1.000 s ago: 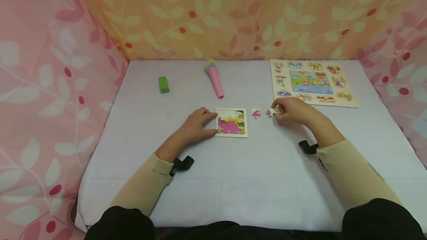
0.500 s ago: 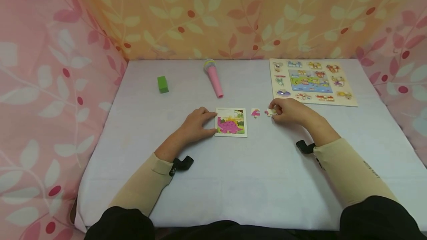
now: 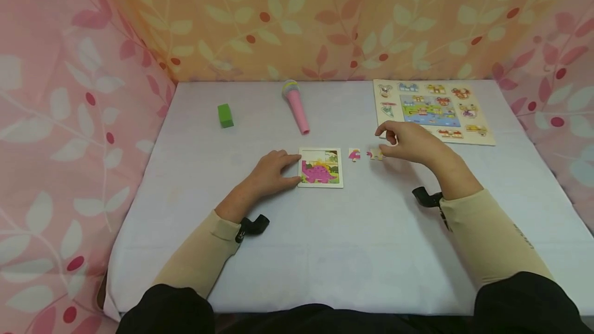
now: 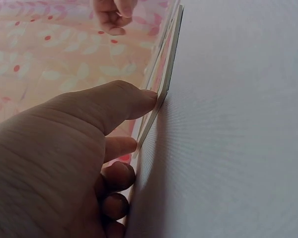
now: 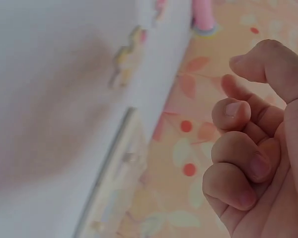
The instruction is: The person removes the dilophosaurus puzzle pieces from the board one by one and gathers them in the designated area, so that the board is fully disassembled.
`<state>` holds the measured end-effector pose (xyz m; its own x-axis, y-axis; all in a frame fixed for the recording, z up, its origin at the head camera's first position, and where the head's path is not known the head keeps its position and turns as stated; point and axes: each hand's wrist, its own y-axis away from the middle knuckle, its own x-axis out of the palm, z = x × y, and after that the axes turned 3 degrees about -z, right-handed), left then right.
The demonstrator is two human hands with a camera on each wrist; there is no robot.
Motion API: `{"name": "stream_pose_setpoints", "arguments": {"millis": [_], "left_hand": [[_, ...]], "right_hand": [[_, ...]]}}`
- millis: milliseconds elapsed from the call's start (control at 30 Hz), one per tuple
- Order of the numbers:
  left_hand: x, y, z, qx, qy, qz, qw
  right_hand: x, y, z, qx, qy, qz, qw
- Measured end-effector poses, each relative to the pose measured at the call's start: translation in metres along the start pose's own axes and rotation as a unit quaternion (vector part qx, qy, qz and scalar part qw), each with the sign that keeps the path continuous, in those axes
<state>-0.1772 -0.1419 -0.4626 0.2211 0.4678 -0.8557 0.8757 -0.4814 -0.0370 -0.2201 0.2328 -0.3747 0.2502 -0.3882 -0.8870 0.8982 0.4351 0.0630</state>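
A small white-framed puzzle with a pink dinosaur picture lies mid-table; its upper left part is bare. At its left edge, the thumb and forefinger of my left hand touch the frame, and the left wrist view shows the other fingers curled beside it. Right of the puzzle lie two loose jigsaw pieces, a pink-and-white one and a yellowish one. My right hand hovers just over and right of the yellowish piece. In the right wrist view, the thumb and forefinger stand apart, holding nothing.
A wooden peg puzzle board lies at the back right, partly behind my right hand. Farther back are a pink toy microphone and a green block. Leaf-patterned cloth walls enclose the white table.
My right hand has moved the yellowish piece slightly left, let go of it and lifted away. The left hand stays at the puzzle's edge.
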Motion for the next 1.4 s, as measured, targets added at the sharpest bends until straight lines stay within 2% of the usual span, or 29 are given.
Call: {"name": "stream_pose_setpoints", "arguments": {"millis": [300,567,767,1033,1400], "left_hand": [[-0.002,0.0,0.0,0.001,0.006,0.006,1.0],[-0.001,0.001,-0.002,0.002,0.0,0.017,0.9999],[-0.002,0.001,-0.002,0.0,-0.007,0.015,0.9999],[-0.004,0.0,-0.002,0.003,-0.009,0.013,0.9999],[-0.005,0.0,-0.004,-0.008,-0.006,0.018,0.9998]], "right_hand": [[-0.01,-0.002,0.022,-0.026,-0.017,-0.029,0.999],[-0.005,-0.017,0.042,-0.043,-0.024,-0.019,0.999],[0.005,-0.032,0.057,-0.06,-0.021,-0.002,0.998],[0.021,-0.044,0.075,-0.056,-0.009,0.035,0.998],[0.048,-0.055,0.073,-0.036,-0.007,0.096,0.995]]}}
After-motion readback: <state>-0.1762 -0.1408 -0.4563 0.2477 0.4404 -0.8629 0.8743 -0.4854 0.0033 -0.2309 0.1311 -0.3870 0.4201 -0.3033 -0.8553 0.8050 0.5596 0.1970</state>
